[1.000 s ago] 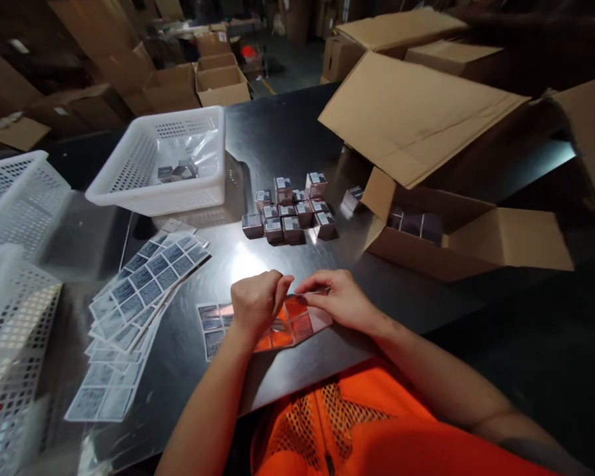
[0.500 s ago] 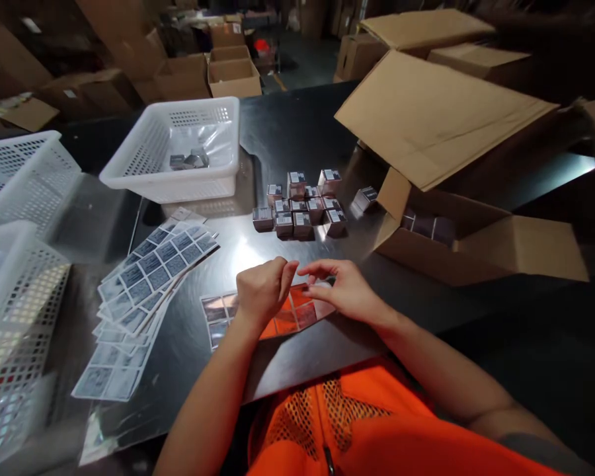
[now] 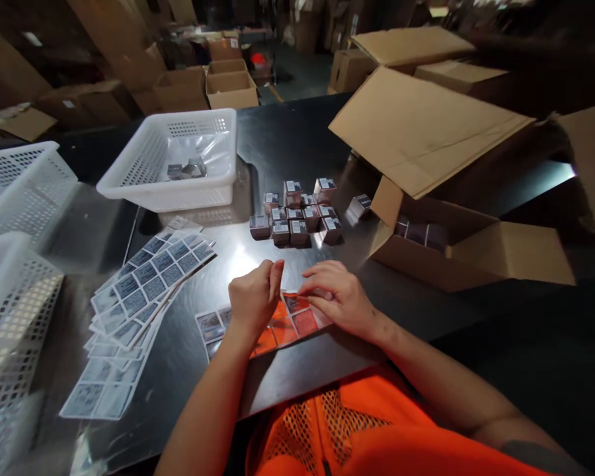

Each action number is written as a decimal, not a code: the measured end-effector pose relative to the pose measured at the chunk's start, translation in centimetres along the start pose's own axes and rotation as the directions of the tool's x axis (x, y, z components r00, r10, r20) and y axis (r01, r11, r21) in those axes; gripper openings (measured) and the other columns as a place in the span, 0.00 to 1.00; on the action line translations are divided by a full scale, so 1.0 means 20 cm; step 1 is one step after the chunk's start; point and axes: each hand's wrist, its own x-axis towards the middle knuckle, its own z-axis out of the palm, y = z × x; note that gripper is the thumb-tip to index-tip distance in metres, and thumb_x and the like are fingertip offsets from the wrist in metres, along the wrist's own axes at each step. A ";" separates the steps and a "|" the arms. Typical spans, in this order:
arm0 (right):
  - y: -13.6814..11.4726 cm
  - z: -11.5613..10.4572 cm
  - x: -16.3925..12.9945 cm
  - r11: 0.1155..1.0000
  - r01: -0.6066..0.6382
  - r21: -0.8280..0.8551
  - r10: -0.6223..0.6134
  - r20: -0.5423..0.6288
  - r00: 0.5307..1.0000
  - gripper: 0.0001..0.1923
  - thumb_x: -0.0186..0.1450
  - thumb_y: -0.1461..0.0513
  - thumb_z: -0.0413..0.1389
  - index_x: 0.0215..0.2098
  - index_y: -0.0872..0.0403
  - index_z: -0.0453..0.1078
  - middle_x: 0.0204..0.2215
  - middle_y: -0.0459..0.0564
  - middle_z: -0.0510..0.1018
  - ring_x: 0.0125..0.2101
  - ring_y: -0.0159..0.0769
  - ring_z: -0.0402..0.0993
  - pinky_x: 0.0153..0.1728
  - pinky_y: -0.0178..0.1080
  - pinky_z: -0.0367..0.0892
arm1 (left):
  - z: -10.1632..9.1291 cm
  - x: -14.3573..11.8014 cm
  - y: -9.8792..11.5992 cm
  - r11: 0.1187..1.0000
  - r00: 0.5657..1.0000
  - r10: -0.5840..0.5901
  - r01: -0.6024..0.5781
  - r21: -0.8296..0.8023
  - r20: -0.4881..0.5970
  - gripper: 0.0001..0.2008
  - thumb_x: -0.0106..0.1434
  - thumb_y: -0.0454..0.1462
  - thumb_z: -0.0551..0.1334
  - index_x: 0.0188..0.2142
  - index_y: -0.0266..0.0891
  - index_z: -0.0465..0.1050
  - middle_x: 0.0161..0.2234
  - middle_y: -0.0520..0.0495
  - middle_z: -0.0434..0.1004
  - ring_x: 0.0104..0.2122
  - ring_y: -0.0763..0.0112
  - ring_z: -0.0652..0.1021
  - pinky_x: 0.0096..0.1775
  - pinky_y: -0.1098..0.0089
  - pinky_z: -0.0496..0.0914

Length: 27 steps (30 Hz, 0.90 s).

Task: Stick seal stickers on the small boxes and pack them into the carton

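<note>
A shiny sheet of square stickers (image 3: 305, 322) lies near the table's front edge, mirroring the orange vest. My left hand (image 3: 252, 294) is closed above its middle, thumb raised; whatever the curled fingers hold is hidden. At the sheet's upper right, my right hand (image 3: 340, 294) has its fingertips and thumb pinched together on the sheet near its top edge. Just beyond both hands stands a cluster of small boxes (image 3: 298, 230) with barcode labels on top. To the left, more sticker sheets (image 3: 153, 277) are fanned out in an overlapping pile.
An open carton (image 3: 421, 264) with dark boxes inside stands at the right, one small box (image 3: 361, 205) beside it. A white basket (image 3: 188, 195) at the back left holds a few small boxes in plastic. More white baskets (image 3: 34, 297) line the left edge.
My right hand's fingers have come down and closed onto the sheet's upper edge. My left hand stays closed, almost in place. The whole view has shifted slightly.
</note>
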 end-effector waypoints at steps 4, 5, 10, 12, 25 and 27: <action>-0.01 -0.07 0.04 0.926 0.377 -0.008 -0.376 0.029 0.926 0.07 0.70 0.58 0.60 0.36 0.46 0.81 0.53 0.53 0.79 0.61 0.47 0.70 0.62 0.53 0.66 | -0.02 0.04 -0.03 0.978 0.982 -0.160 0.144 0.149 0.097 0.21 0.74 0.45 0.53 0.27 0.41 0.73 0.19 0.48 0.70 0.20 0.69 0.65 0.29 0.66 0.44; -0.01 -0.11 0.08 0.933 0.359 0.010 -0.359 -0.013 0.933 0.06 0.70 0.57 0.60 0.37 0.45 0.80 0.56 0.53 0.77 0.62 0.46 0.69 0.62 0.51 0.67 | -0.03 0.05 -0.03 0.970 0.976 -0.188 0.167 0.176 0.107 0.21 0.74 0.45 0.53 0.28 0.41 0.74 0.20 0.47 0.72 0.20 0.68 0.66 0.30 0.66 0.44; 0.11 -0.26 0.52 0.962 -0.181 -0.206 0.098 -0.358 0.929 0.42 0.65 0.59 0.64 0.73 0.47 0.53 0.65 0.61 0.67 0.64 0.55 0.66 0.65 0.59 0.62 | -0.03 0.06 -0.04 0.974 0.972 -0.182 0.157 0.166 0.146 0.19 0.73 0.46 0.55 0.31 0.42 0.77 0.22 0.46 0.76 0.23 0.65 0.72 0.30 0.67 0.45; 0.18 -0.28 0.69 0.870 -0.426 -0.248 0.282 -0.456 0.844 0.53 0.60 0.59 0.69 0.76 0.54 0.46 0.64 0.71 0.67 0.62 0.66 0.67 0.62 0.67 0.60 | -0.02 0.05 -0.03 0.985 0.980 -0.128 0.108 0.134 0.152 0.17 0.72 0.46 0.58 0.31 0.42 0.78 0.21 0.47 0.76 0.23 0.65 0.73 0.30 0.67 0.46; 0.12 -0.17 0.38 0.737 -0.189 0.649 0.373 -0.157 0.914 0.61 0.52 0.43 0.71 0.70 0.39 0.36 0.52 0.51 0.81 0.38 0.36 0.82 0.45 0.45 0.79 | -0.02 0.00 -0.01 0.973 0.996 -0.013 -0.009 -0.232 -0.092 0.14 0.67 0.44 0.63 0.49 0.41 0.78 0.33 0.51 0.84 0.18 0.77 0.72 0.30 0.73 0.62; 0.12 -0.14 0.34 0.709 -0.193 0.678 0.375 -0.131 0.918 0.60 0.52 0.44 0.72 0.69 0.38 0.37 0.52 0.50 0.80 0.36 0.34 0.82 0.45 0.44 0.79 | -0.02 -0.01 -0.01 0.965 0.991 0.007 -0.042 -0.258 -0.134 0.15 0.66 0.44 0.65 0.49 0.41 0.77 0.34 0.51 0.84 0.16 0.79 0.70 0.28 0.73 0.62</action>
